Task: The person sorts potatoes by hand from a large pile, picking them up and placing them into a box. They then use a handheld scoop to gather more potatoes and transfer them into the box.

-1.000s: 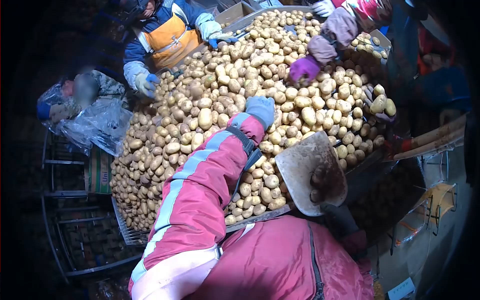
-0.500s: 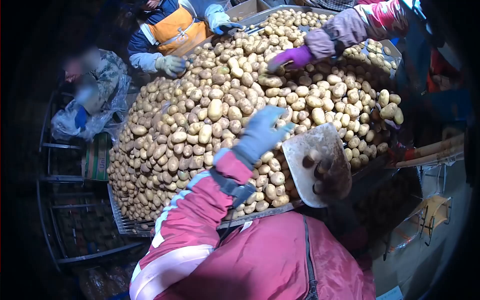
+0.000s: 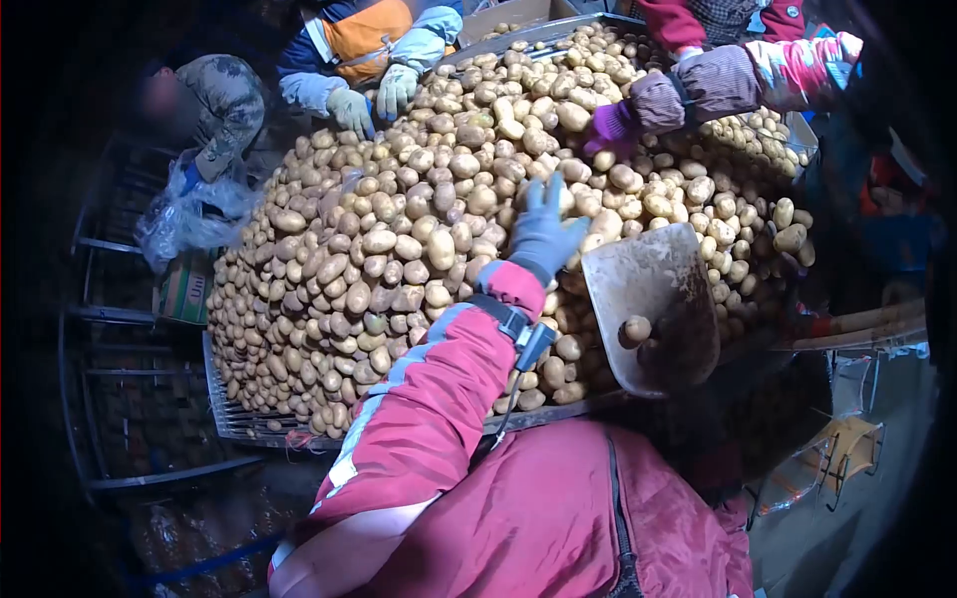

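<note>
My left hand (image 3: 548,234), in a blue-grey glove, reaches over a large heap of potatoes (image 3: 419,249) at the middle of the view. Its fingers are spread and stretched out at the potatoes' surface, with no potato visibly gripped. To the right of it, a worn, dirty scoop (image 3: 638,274) lies tilted against the near side of the heap. One potato (image 3: 636,329) shows clearly inside the scoop, partly in shadow. My right hand is hidden in the dark below the scoop.
A metal-edged table (image 3: 224,424) bears the heap. A co-worker's purple glove (image 3: 612,130) touches potatoes at the upper right. Another person's pale gloves (image 3: 351,110) work at the far left side. A person beside clear plastic (image 3: 189,224) bends at the left, above a green box (image 3: 186,289).
My left hand has moved up and right over the heap, fingers spreading. In the scoop, blurred potatoes have given way to one distinct potato. The co-workers' gloves have shifted.
</note>
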The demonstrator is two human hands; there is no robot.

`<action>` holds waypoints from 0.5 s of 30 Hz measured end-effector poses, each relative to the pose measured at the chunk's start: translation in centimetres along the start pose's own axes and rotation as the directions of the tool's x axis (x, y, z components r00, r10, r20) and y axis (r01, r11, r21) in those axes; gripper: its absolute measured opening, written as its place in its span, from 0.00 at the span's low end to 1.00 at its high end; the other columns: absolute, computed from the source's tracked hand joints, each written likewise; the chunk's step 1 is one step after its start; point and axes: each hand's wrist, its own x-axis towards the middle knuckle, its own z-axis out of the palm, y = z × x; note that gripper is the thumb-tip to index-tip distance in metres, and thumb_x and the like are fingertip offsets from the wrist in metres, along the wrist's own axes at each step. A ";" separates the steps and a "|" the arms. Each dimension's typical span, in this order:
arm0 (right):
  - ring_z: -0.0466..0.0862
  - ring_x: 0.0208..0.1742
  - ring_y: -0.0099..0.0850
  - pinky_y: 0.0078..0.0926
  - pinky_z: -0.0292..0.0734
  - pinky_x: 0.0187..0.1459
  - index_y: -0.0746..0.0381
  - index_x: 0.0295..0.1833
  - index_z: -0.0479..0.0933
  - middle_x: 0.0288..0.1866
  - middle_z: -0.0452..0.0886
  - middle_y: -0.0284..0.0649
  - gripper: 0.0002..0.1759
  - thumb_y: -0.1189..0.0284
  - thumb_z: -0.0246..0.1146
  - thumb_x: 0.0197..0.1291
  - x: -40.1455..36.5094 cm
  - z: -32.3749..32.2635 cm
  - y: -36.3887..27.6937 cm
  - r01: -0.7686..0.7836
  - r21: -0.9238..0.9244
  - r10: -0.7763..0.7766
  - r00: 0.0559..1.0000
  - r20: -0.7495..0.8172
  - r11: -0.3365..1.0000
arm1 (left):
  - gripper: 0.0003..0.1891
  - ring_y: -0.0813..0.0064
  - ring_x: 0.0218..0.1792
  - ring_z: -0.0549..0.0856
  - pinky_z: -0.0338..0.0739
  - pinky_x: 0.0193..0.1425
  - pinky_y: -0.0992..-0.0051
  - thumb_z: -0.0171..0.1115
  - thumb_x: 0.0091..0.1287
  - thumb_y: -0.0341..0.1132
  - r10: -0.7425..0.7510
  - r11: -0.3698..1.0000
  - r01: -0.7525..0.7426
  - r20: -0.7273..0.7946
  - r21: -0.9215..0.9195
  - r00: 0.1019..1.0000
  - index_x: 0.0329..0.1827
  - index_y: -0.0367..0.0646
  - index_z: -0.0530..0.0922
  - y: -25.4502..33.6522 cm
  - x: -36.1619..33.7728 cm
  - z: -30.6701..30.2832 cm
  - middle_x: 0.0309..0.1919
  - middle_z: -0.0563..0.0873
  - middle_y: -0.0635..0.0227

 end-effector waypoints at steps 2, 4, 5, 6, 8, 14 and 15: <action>0.80 0.22 0.25 0.23 0.74 0.21 0.59 0.47 0.80 0.27 0.80 0.33 0.08 0.66 0.66 0.69 -0.5 -0.9 0.6 0.015 -0.032 -0.016 1.000 -0.024 0.999 | 0.47 0.40 0.70 0.76 0.72 0.74 0.51 0.70 0.64 0.52 0.008 0.996 0.014 0.257 -0.082 0.966 0.85 0.55 0.58 2.0 -0.6 -0.2 0.81 0.61 0.46; 0.80 0.20 0.26 0.24 0.76 0.20 0.61 0.50 0.79 0.29 0.82 0.35 0.10 0.68 0.66 0.69 -0.1 -2.1 0.9 -0.185 0.005 0.184 0.980 0.078 0.983 | 0.46 0.40 0.72 0.74 0.70 0.77 0.52 0.70 0.66 0.52 0.129 0.951 -0.046 0.258 -0.307 0.957 0.85 0.53 0.59 1.6 -1.7 -1.7 0.82 0.61 0.45; 0.80 0.18 0.27 0.26 0.76 0.19 0.64 0.53 0.78 0.30 0.83 0.37 0.13 0.69 0.66 0.68 -0.9 -2.0 0.8 -0.091 0.137 0.079 0.992 0.097 0.986 | 0.43 0.40 0.73 0.73 0.69 0.78 0.54 0.69 0.66 0.53 0.147 0.959 -0.066 0.286 -0.275 0.947 0.83 0.49 0.63 0.2 -2.2 -2.2 0.81 0.64 0.45; 0.80 0.19 0.27 0.24 0.75 0.17 0.65 0.55 0.78 0.31 0.84 0.38 0.14 0.70 0.65 0.68 -1.5 -1.7 0.5 -0.075 0.163 0.060 0.994 0.096 0.984 | 0.39 0.41 0.72 0.74 0.69 0.77 0.54 0.70 0.67 0.50 0.162 0.980 -0.141 0.145 -0.143 0.976 0.79 0.46 0.69 -2.0 -3.5 -2.2 0.77 0.70 0.45; 0.80 0.19 0.27 0.24 0.75 0.16 0.67 0.55 0.78 0.31 0.84 0.39 0.15 0.71 0.65 0.68 -2.1 -2.3 1.2 -0.084 0.195 0.076 0.996 0.049 0.977 | 0.33 0.46 0.70 0.76 0.70 0.76 0.54 0.72 0.67 0.43 -0.095 0.917 0.144 0.146 -0.371 0.985 0.73 0.42 0.75 -5.7 -5.8 -5.0 0.70 0.77 0.48; 0.81 0.19 0.26 0.24 0.76 0.15 0.67 0.56 0.78 0.33 0.85 0.39 0.16 0.74 0.66 0.65 -2.0 -4.4 3.1 -0.164 0.244 0.153 0.986 0.062 0.956 | 0.35 0.54 0.69 0.73 0.66 0.74 0.50 0.68 0.65 0.54 0.014 0.983 -0.040 0.143 0.180 0.990 0.73 0.47 0.76 -10.6 -9.5 -5.5 0.68 0.79 0.61; 0.81 0.19 0.26 0.24 0.76 0.15 0.67 0.56 0.78 0.33 0.85 0.39 0.16 0.73 0.66 0.65 -2.0 -4.6 3.3 -0.155 0.224 0.146 0.988 0.059 0.962 | 0.35 0.54 0.69 0.73 0.66 0.74 0.50 0.68 0.65 0.54 0.014 0.982 -0.041 0.146 0.183 0.989 0.73 0.47 0.76 -9.8 -9.5 -5.0 0.68 0.79 0.61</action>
